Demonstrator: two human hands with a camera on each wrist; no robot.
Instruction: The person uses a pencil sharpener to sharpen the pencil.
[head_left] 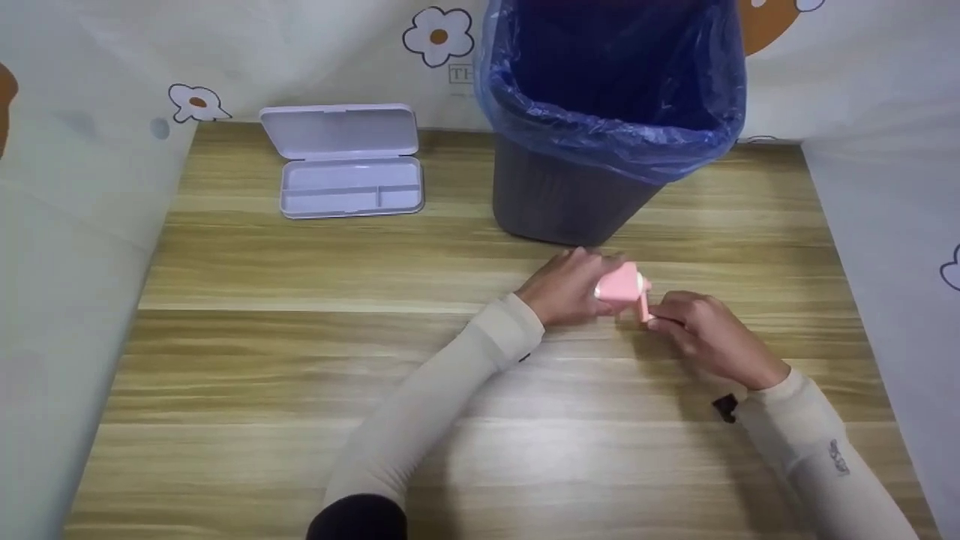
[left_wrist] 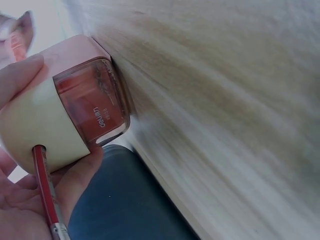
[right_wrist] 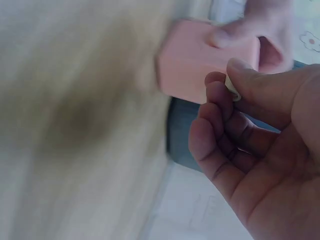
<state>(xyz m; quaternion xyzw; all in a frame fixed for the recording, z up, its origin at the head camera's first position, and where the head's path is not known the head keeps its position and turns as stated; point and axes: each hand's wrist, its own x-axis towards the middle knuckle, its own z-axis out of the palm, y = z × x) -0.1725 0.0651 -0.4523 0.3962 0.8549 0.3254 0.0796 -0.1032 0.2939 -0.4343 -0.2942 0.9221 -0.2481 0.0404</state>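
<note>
Left fingers point(left_wrist: 79, 175) curled round pink sharpener point(head_left: 619, 283), right fingers point(right_wrist: 218, 97) pinching its crank knob point(right_wrist: 231, 88)

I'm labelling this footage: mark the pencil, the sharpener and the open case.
Pencil point(left_wrist: 45, 190), left wrist view: its red shaft.
Sharpener point(head_left: 618, 284), head view: its pink body.
Open case point(head_left: 341, 178), head view: its long compartment's floor.
</note>
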